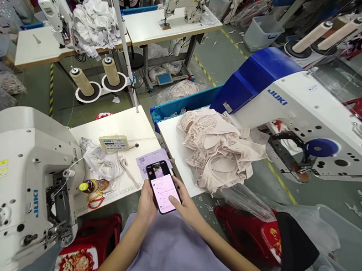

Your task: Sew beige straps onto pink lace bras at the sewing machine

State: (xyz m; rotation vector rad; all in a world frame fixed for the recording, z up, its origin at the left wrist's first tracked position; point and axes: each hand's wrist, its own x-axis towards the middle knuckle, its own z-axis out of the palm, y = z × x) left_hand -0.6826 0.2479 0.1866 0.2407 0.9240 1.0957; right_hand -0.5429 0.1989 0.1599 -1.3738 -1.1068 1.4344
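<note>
A smartphone with a lit screen is held over my lap, just in front of the table edge. My left hand grips its left side, fingers curled round it. My right hand holds its right side, thumb resting on the screen. A pile of beige lace bras lies on the white table to the right of the phone. A slip of lilac paper lies on the left table just beyond the phone.
A white sewing machine stands at the left, another with a blue top at the right. Yellow-handled scissors, a bag of white pieces and a control panel lie on the left table. Red stools stand below.
</note>
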